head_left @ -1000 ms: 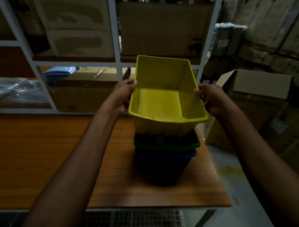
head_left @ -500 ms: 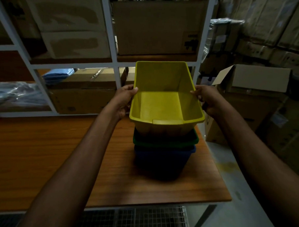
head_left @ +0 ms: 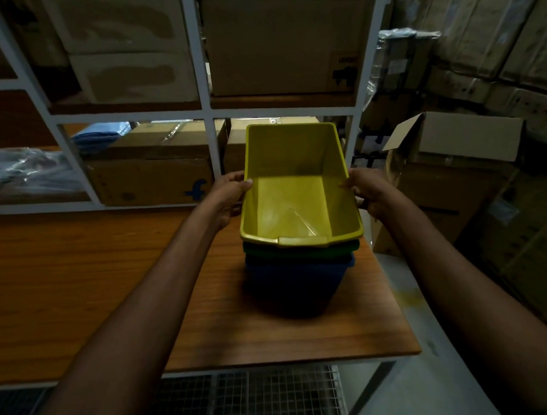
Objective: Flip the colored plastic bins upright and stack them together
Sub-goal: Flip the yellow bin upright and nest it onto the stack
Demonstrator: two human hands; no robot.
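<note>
A yellow bin (head_left: pixel 292 205) sits upright, nested into a green bin (head_left: pixel 298 251) of which only the rim shows. Under both stands a dark blue bin (head_left: pixel 294 282), upright on the wooden table (head_left: pixel 90 281) near its right end. My left hand (head_left: pixel 230 193) grips the yellow bin's left rim, thumb over the edge. On the opposite rim my right hand (head_left: pixel 365 191) holds on the same way. The yellow bin is empty inside.
A white metal shelf rack (head_left: pixel 207 107) with cardboard boxes stands right behind the table. An open cardboard box (head_left: pixel 449 171) sits on the floor to the right. The table's right edge is close to the stack. Wire mesh lies below the table front.
Both hands lowered the yellow bin from above the stack down into the green bin, so much less of the green bin shows now.
</note>
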